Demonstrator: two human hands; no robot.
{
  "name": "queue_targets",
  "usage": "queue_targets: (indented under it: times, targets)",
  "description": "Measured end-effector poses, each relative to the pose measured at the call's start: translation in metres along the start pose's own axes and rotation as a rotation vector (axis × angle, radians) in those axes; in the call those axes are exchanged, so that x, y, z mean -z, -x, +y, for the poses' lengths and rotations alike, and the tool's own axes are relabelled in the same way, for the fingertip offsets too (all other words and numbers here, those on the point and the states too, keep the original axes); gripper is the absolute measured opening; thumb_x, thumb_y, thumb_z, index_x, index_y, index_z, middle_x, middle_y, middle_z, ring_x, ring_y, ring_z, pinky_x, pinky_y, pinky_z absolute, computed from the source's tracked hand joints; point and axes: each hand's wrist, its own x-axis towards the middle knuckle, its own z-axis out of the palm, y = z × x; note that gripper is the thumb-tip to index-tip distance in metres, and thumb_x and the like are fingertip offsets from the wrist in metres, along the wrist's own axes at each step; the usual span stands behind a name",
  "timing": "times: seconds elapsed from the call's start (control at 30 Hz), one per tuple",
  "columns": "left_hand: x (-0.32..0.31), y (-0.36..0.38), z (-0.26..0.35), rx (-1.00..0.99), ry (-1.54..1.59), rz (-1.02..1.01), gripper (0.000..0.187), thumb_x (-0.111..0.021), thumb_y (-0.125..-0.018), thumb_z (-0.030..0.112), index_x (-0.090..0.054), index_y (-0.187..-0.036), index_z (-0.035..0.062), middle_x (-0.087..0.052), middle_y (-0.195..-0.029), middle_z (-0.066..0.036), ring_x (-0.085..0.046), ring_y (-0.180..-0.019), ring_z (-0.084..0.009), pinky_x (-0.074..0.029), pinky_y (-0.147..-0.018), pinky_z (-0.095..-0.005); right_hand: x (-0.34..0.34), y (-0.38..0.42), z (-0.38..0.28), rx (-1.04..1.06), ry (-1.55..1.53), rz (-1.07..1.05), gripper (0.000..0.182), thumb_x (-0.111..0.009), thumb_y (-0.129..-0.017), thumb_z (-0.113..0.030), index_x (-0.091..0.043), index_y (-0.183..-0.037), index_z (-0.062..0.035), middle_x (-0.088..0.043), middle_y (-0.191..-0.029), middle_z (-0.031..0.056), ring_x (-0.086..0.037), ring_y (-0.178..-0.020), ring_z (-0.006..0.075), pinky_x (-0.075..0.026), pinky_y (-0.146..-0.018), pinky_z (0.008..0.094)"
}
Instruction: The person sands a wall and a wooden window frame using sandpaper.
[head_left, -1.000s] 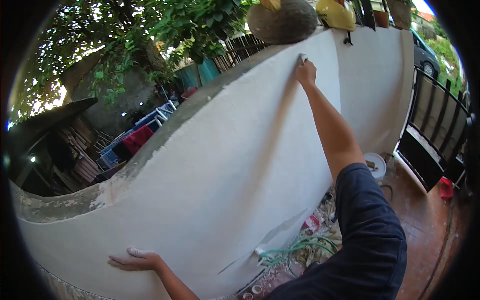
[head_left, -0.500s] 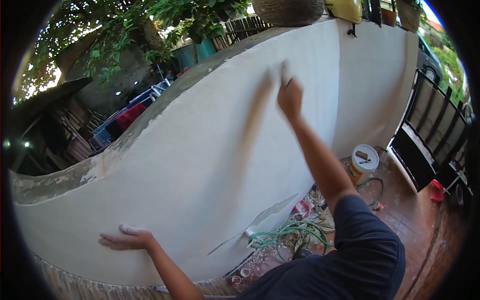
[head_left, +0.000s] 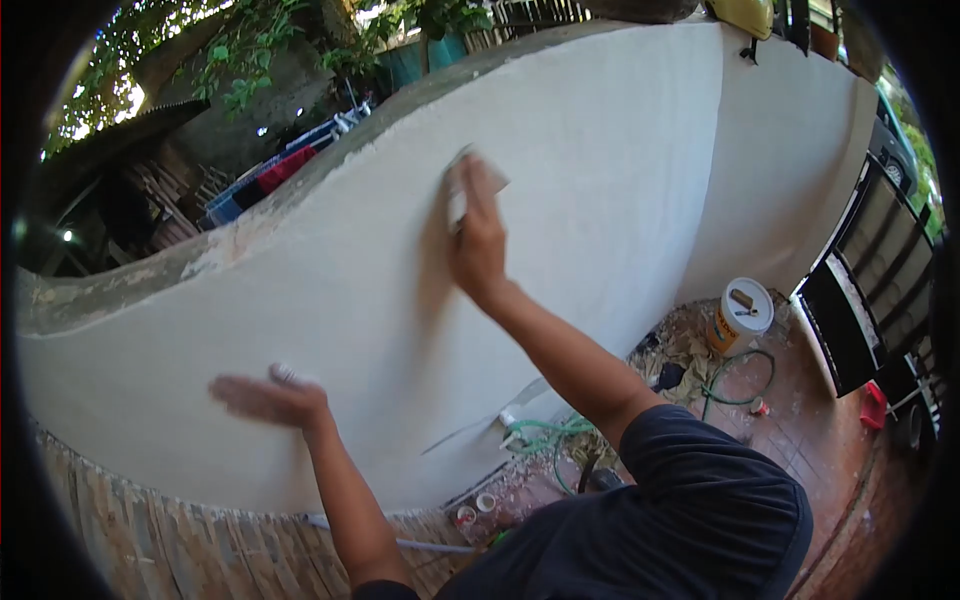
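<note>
My right hand [head_left: 480,240] is against the upper part of the white wall [head_left: 590,210], its fingers pressed over a thin, flat, pale piece [head_left: 458,206]. Edges of that piece show on both sides of the fingers; motion blur hides its exact kind. Lower down on the left, my left hand [head_left: 270,398] is held out in front of the wall with the fingers stretched and nothing in it. White powder coats its thumb. A long crack line runs along the wall's lower part, below both hands.
A white bucket [head_left: 742,318] with small items on its lid stands at right. Green hose [head_left: 740,400] lies on the littered tiled floor, near small cups [head_left: 485,502]. A black gate [head_left: 850,330] bounds the right side. A pot [head_left: 640,8] sits on the wall top.
My right hand has swept left and slightly down across the wall with the pale piece. My left hand shows higher and a little further right. The view has shifted too.
</note>
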Motion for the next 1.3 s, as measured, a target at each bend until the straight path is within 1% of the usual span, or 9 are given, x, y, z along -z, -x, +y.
queue_targets:
  times: [0.2, 0.33, 0.4, 0.7, 0.97, 1.07, 1.17, 1.2, 1.3]
  targets:
    - [0.023, -0.021, -0.046, -0.409, -0.044, -0.296, 0.072, -0.04, -0.097, 0.041, -0.019, -0.147, -0.0063, -0.02, -0.153, -0.029, -0.018, -0.142, -0.0448, -0.014, -0.114, -0.0557, 0.058, 0.14, 0.027, -0.028, -0.121, -0.591, 0.044, -0.042, -0.092, -0.006, -0.046, -0.136, -0.0021, -0.042, -0.145, 0.0184, -0.036, -0.136, 0.0338, -0.025, -0.115, 0.0416]
    - [0.017, -0.1, -0.116, 0.024, 0.008, 0.036, 0.076, -0.046, -0.095, 0.037, -0.013, -0.149, -0.0061, -0.01, -0.155, -0.027, -0.009, -0.145, -0.0414, -0.009, -0.117, -0.05, 0.19, 0.224, 0.147, -0.951, 0.245, -0.478, 0.033, -0.037, -0.097, -0.011, -0.056, -0.12, 0.0027, -0.059, -0.112, 0.0248, -0.057, -0.104, 0.0382, -0.045, -0.085, 0.0441]
    - [-0.002, -0.114, -0.101, 0.191, -0.073, 0.084, 0.078, -0.048, -0.095, 0.035, -0.01, -0.148, -0.0072, -0.009, -0.156, -0.027, -0.008, -0.145, -0.0414, -0.007, -0.117, -0.0502, 0.268, 0.274, 0.197, -0.508, 0.561, -0.355, 0.026, -0.044, -0.095, -0.01, -0.058, -0.108, 0.0075, -0.062, -0.094, 0.0261, -0.058, -0.086, 0.0427, -0.045, -0.075, 0.0456]
    - [-0.012, 0.044, 0.148, -0.99, 0.382, -0.526, 0.065, -0.051, -0.09, 0.033, -0.033, -0.146, 0.0043, -0.035, -0.15, -0.013, -0.031, -0.14, -0.0268, -0.021, -0.116, -0.04, 0.235, 0.237, 0.148, -1.136, -0.035, -0.089, 0.025, -0.052, -0.095, -0.016, -0.062, -0.102, 0.0049, -0.063, -0.087, 0.009, -0.058, -0.079, 0.0159, -0.047, -0.068, 0.0349]
    - [0.017, -0.083, -0.069, -0.315, 0.036, -0.148, 0.075, -0.053, -0.091, 0.042, -0.026, -0.148, 0.0021, -0.027, -0.153, -0.021, -0.023, -0.142, -0.0367, -0.017, -0.115, -0.0521, 0.352, 0.174, 0.176, -0.893, 0.195, 0.172, 0.027, -0.052, -0.096, -0.016, -0.06, -0.109, 0.0056, -0.065, -0.097, 0.0073, -0.06, -0.082, 0.0157, -0.048, -0.07, 0.0294]
    - [0.026, -0.111, -0.162, 0.003, -0.016, 0.082, 0.071, -0.041, -0.098, 0.04, -0.018, -0.148, -0.0041, -0.017, -0.154, -0.026, -0.014, -0.145, -0.0393, -0.012, -0.115, -0.0521, 0.316, 0.164, 0.208, -0.746, 0.061, 0.221, 0.024, -0.049, -0.092, -0.008, -0.059, -0.109, 0.0053, -0.064, -0.095, 0.0092, -0.062, -0.084, 0.0199, -0.051, -0.074, 0.0316]
    - [0.032, -0.089, -0.16, -0.005, -0.038, 0.016, 0.069, -0.038, -0.098, 0.038, -0.017, -0.148, -0.0056, -0.015, -0.154, -0.027, -0.013, -0.144, -0.0415, -0.011, -0.115, -0.0534, 0.187, 0.125, 0.198, 0.169, 0.514, -0.033, 0.026, -0.047, -0.083, 0.0, -0.061, -0.103, 0.0081, -0.063, -0.105, 0.0192, -0.062, -0.095, 0.0308, -0.05, -0.085, 0.0401]
    - [0.031, -0.079, -0.158, -0.034, -0.046, 0.021, 0.068, -0.037, -0.098, 0.036, -0.017, -0.148, -0.0058, -0.014, -0.154, -0.028, -0.013, -0.144, -0.0427, -0.012, -0.114, -0.0542, 0.132, 0.103, 0.145, -0.299, 0.203, -0.064, 0.028, -0.048, -0.085, -0.002, -0.06, -0.108, 0.008, -0.062, -0.111, 0.0201, -0.06, -0.103, 0.0333, -0.047, -0.093, 0.0414]
    - [0.031, -0.057, -0.158, -0.051, -0.055, -0.012, 0.07, -0.039, -0.097, 0.037, -0.019, -0.148, -0.006, -0.014, -0.154, -0.028, -0.012, -0.144, -0.0435, -0.01, -0.115, -0.054, -0.005, 0.063, 0.029, -0.267, -0.025, 0.015, 0.041, -0.047, -0.091, -0.006, -0.049, -0.131, 0.0055, -0.049, -0.136, 0.0231, -0.044, -0.13, 0.0363, -0.035, -0.108, 0.0382]
